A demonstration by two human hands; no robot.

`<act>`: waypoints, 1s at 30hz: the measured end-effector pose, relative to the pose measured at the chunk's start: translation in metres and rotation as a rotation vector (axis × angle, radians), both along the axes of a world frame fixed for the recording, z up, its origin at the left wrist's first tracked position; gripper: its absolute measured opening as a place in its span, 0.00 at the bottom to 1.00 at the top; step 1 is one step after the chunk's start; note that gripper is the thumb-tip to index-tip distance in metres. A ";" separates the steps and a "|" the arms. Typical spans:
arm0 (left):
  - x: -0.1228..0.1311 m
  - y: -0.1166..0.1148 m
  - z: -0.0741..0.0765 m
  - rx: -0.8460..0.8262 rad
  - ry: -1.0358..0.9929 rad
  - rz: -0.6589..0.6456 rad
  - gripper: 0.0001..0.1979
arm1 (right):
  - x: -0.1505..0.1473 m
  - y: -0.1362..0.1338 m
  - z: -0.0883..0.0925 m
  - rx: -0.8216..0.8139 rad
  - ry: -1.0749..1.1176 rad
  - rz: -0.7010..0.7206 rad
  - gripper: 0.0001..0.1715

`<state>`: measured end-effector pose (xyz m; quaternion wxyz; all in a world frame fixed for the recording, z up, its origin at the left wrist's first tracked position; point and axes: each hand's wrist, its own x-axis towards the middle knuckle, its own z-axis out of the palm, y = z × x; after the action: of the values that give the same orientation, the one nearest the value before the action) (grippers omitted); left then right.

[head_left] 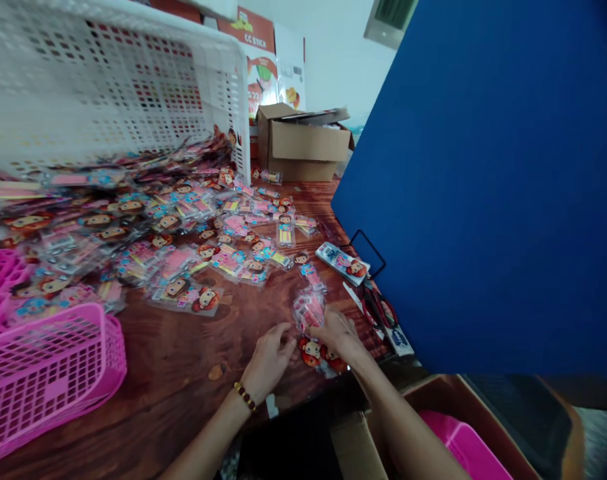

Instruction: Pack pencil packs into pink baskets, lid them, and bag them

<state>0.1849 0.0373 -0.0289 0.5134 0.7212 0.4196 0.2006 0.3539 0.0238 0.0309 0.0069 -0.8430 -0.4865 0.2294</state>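
My left hand (269, 360), with a beaded bracelet on its wrist, is just above the dark wooden table, left of a small pile of clear packets. Its thumb and fingers are apart, with nothing visible between them. My right hand (339, 333) grips the near edge of the pinkish clear packets (308, 308); its far fingers are partly hidden. Under and beside it, near the table's front edge, lie packets with a red-haired cartoon doll head (310, 351). Just beyond is a single packet with a brown-haired cartoon figure (308, 270).
Many similar packets (168, 250) spill from a tipped white basket (133, 73). A pink basket (58, 383) is at left. Scissors (376, 310) and a stack of printed cards (343, 261) lie right, beside a large blue panel (483, 187). A cardboard box (308, 143) stands behind.
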 end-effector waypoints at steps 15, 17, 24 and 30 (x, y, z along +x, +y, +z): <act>0.091 0.052 0.018 0.700 0.243 -0.230 0.20 | 0.078 -0.045 0.019 0.562 0.483 -0.238 0.35; 0.079 0.054 0.012 0.726 0.254 -0.291 0.19 | 0.084 -0.042 0.025 0.506 0.470 -0.132 0.33; -0.053 0.058 0.018 0.665 0.198 -0.383 0.11 | 0.056 0.006 0.042 0.248 0.384 0.561 0.15; -0.089 0.065 0.026 0.595 0.084 -0.381 0.15 | -0.013 0.086 0.046 0.096 0.142 1.121 0.17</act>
<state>0.0960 0.1023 -0.0031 0.2914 0.9121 0.2214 0.1846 0.3407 0.1102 0.0767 -0.0450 -0.4372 -0.8678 0.2321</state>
